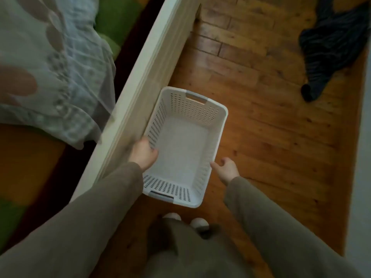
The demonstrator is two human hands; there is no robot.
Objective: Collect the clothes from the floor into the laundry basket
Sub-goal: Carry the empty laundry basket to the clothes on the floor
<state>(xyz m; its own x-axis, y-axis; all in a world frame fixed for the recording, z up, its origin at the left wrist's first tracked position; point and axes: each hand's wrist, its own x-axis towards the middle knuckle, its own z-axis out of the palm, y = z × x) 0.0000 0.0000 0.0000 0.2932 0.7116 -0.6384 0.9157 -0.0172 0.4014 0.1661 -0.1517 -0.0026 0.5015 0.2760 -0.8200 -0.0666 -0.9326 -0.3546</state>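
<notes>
A white perforated laundry basket (217,125) with grey handles is in the middle of the view, beside the bed frame, with nothing inside it. My left hand (143,154) grips its left rim, fingers curled over the edge. My right hand (227,170) is just off the right rim, fingers loosely apart, one fingertip at or near the basket wall. A dark striped garment (331,45) lies crumpled on the wooden floor at the far right.
A white bed frame (140,73) runs diagonally along the left, with a pale patterned sheet (50,73) and a green and orange cover on the bed. Wooden floor (271,127) spreads to the right up to a pale wall edge (364,157). My feet (184,219) stand below the basket.
</notes>
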